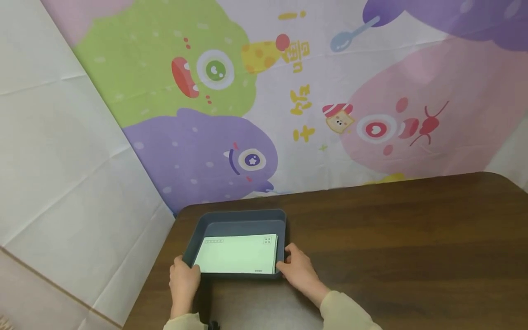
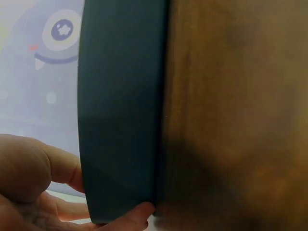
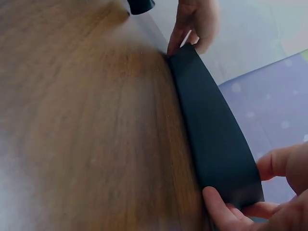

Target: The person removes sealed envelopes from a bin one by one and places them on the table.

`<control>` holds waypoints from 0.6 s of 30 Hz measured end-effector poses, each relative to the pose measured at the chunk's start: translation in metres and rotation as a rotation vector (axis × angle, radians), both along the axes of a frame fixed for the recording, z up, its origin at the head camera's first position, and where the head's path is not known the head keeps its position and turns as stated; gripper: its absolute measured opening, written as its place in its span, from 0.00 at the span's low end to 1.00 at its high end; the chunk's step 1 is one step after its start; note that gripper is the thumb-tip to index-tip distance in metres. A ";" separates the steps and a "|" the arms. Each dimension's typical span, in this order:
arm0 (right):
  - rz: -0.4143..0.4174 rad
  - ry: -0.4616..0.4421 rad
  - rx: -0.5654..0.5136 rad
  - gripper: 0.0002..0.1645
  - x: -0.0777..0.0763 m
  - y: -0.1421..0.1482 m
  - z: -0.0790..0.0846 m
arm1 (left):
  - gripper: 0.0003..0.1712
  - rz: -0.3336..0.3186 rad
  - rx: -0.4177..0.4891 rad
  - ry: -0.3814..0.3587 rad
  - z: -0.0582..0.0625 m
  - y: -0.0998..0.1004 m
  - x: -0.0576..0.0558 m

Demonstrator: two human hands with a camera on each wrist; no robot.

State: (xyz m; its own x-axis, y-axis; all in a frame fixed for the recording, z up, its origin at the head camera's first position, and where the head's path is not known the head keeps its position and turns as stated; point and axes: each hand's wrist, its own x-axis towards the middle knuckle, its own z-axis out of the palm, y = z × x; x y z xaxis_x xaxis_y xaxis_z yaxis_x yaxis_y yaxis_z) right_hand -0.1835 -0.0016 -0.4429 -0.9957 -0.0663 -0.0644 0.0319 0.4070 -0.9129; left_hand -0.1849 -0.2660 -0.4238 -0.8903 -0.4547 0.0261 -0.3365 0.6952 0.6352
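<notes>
A dark blue-grey rectangular tray sits near the table's left end. In it lies a small stack of pale envelopes with printed postcode boxes and a stamp square. My left hand grips the tray's near left corner, thumb over the rim. At the near right corner my right hand holds the tray in the same way. The left wrist view has the tray's outer wall close up, with fingers at its end. Both hands show at opposite ends of that wall in the right wrist view.
The brown wooden table stretches to the right of the tray. Behind it hangs a cartoon-printed cloth. A white panel stands along the left side. A small black object shows beside the left sleeve.
</notes>
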 end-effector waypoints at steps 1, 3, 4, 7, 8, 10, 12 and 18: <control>0.006 -0.008 -0.017 0.25 0.001 0.001 -0.001 | 0.34 -0.009 -0.009 -0.002 0.000 0.000 0.001; 0.014 -0.014 -0.031 0.25 0.004 0.004 -0.001 | 0.34 -0.026 -0.017 -0.012 0.000 0.000 0.003; 0.014 -0.015 -0.031 0.25 0.005 0.005 0.000 | 0.35 -0.037 -0.023 -0.021 0.000 0.000 0.003; 0.014 -0.019 -0.021 0.25 0.010 0.008 0.000 | 0.36 -0.079 -0.035 -0.062 0.000 -0.001 0.006; 0.014 -0.026 -0.019 0.25 0.012 0.010 0.000 | 0.36 -0.097 -0.035 -0.077 0.000 -0.002 0.007; 0.009 -0.034 -0.023 0.25 0.015 0.013 -0.001 | 0.37 -0.139 -0.037 -0.104 0.000 -0.003 0.008; 0.005 -0.038 -0.034 0.25 0.016 0.017 -0.002 | 0.37 -0.183 -0.028 -0.126 0.001 -0.003 0.009; 0.002 -0.046 -0.060 0.25 0.021 0.024 -0.002 | 0.36 -0.274 -0.037 -0.160 0.004 -0.007 0.009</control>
State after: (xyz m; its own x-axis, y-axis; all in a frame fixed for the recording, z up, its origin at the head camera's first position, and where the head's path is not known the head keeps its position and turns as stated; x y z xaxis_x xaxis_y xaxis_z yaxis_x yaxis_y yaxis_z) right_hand -0.1627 0.0225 -0.4448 -0.9917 -0.0735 -0.1055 0.0732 0.3520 -0.9332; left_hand -0.1760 -0.2732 -0.4194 -0.9736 -0.1990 -0.1122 -0.2273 0.7956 0.5616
